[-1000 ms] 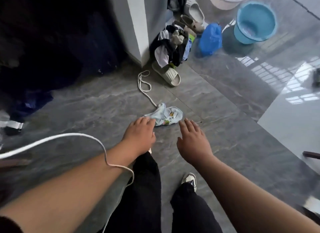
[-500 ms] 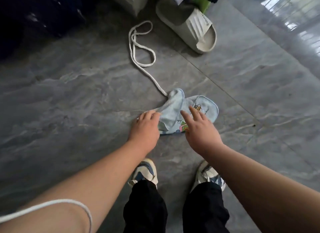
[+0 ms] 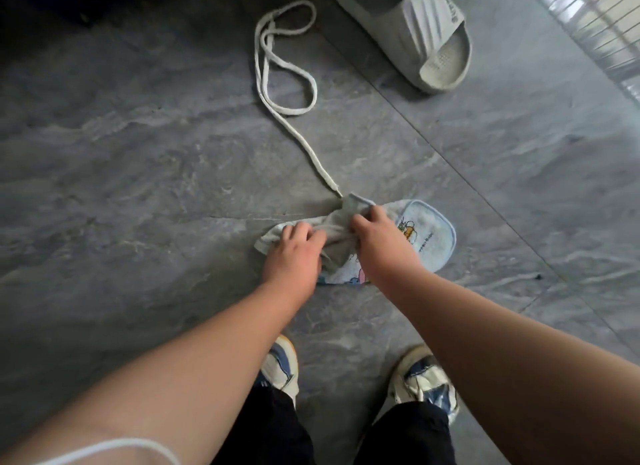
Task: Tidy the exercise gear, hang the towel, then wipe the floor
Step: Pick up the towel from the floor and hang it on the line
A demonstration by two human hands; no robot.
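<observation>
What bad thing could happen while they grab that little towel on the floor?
The white cord lies looped on the floor just beyond the towel, so a step forward could snag a shoe. The slipper beyond it is another thing to trip on. Both hands, left hand and right hand, are busy bunching the towel.

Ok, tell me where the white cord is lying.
In the head view the white cord lies looped on the grey floor up the middle, left of the slipper, its tail running down to the towel.
</observation>
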